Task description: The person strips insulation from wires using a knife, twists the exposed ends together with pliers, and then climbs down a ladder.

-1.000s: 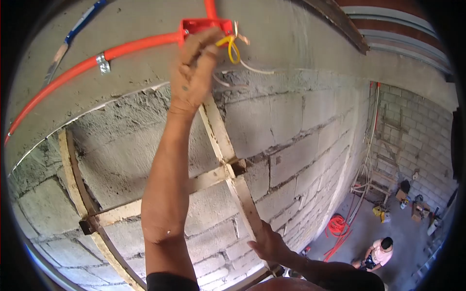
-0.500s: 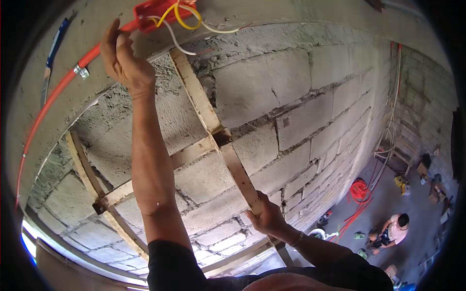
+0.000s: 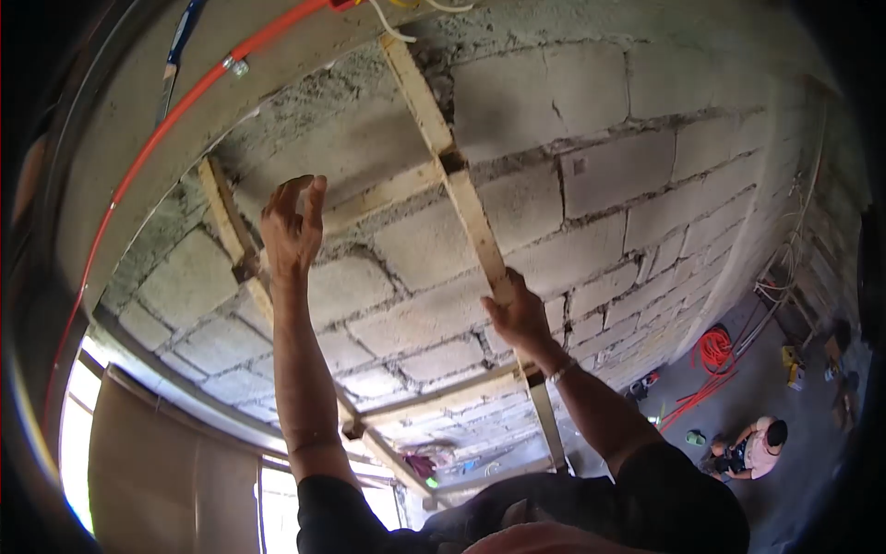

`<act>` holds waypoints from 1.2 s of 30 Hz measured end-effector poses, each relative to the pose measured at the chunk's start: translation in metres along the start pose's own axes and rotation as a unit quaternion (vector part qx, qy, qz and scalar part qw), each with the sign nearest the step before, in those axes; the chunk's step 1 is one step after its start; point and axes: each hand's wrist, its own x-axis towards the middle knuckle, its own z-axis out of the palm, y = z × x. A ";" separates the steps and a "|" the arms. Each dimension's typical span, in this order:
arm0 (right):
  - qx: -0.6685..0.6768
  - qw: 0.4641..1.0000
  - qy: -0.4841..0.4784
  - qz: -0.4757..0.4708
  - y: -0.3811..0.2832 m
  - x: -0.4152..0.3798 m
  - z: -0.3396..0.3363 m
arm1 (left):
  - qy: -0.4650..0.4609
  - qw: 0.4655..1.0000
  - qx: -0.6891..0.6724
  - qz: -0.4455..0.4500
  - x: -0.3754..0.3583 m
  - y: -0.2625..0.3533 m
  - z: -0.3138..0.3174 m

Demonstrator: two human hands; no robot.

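My left hand [image 3: 293, 226] is raised in front of the wooden ladder [image 3: 475, 222], its fingers bent and apart, with nothing in it. The nearest part is the rung [image 3: 383, 198] just to its right. My right hand [image 3: 517, 312] is wrapped around the ladder's right rail, below that rung. Above my left hand, a red conduit [image 3: 138, 166] runs along the concrete beam, held by a metal clamp [image 3: 238, 66]. At the top edge, white wire [image 3: 392, 26] hangs near the ladder's upper end; only a sliver of the red box shows.
A blue-handled tool with a narrow blade [image 3: 175, 55] rests beside the conduit. Behind the ladder stands a block wall [image 3: 609, 185]. Far below on the floor are a coil of red tubing [image 3: 713, 347] and a seated person [image 3: 762, 448]. A brown panel [image 3: 148, 462] stands at lower left.
My left hand has come down from beside the red box and conduit to near the ladder rung. The view has shifted lower, leaving the box mostly out of frame. My right hand still grips the rail.
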 end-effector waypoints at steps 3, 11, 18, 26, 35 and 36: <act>-0.003 0.999 0.027 -0.047 0.007 0.001 0.005 | -0.103 0.994 0.048 0.005 -0.029 -0.040 0.001; 0.022 0.999 -0.029 -0.028 0.016 -0.002 -0.004 | -0.169 0.974 0.149 -0.037 -0.027 -0.028 -0.002; -0.132 0.979 -0.155 0.013 0.109 -0.172 -0.085 | -0.114 0.981 0.156 -0.034 -0.034 -0.033 0.003; 0.028 0.856 -0.474 0.204 0.114 -0.328 -0.112 | -0.138 0.983 0.108 -0.049 -0.035 -0.068 0.023; -0.040 0.836 -0.506 0.210 0.124 -0.327 -0.117 | -0.147 0.979 0.128 -0.061 -0.036 -0.062 0.021; -0.047 0.836 -0.506 0.207 0.122 -0.322 -0.115 | -0.163 0.975 0.136 -0.070 -0.034 -0.053 0.013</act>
